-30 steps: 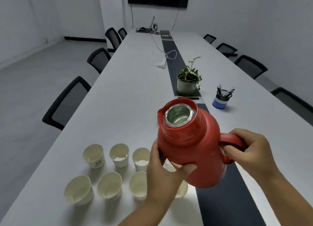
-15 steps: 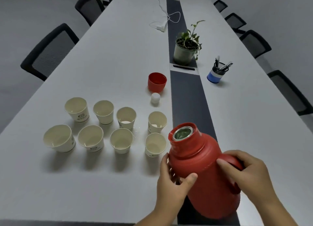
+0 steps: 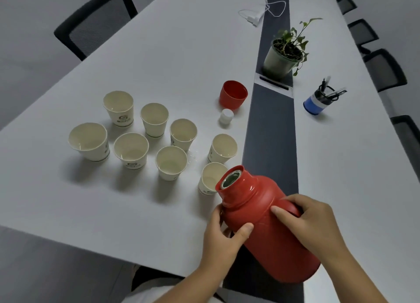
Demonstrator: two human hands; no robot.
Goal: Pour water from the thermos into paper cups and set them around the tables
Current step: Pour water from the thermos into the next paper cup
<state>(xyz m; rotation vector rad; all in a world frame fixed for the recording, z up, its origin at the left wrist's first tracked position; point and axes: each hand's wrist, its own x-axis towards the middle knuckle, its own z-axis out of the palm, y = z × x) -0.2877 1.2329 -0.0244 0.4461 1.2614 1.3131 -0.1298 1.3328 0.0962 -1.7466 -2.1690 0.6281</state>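
I hold a red thermos [image 3: 259, 214] tilted to the left, its open steel mouth over the rim of the nearest paper cup [image 3: 210, 177]. My left hand [image 3: 223, 236] cups the thermos body from below, thumb on top. My right hand [image 3: 311, 223] grips its handle. Several more paper cups stand in two rows to the left, among them one [image 3: 222, 148] just behind the nearest and one [image 3: 88, 141] at the far left. A few hold some water. The red thermos lid [image 3: 233, 93] and its white stopper [image 3: 226, 116] lie behind the cups.
A dark strip [image 3: 270, 132] runs down the middle of the white table [image 3: 159, 52]. On it stands a potted plant [image 3: 284, 52]; a blue pen holder [image 3: 318, 100] sits to the right. A white cable [image 3: 261, 9] lies far back. Black chairs line both sides. Small water drops lie between the cups.
The thermos has come down and tipped further left, its mouth now over the nearest cup. My view has dropped toward the near table edge. Both hands keep their hold.
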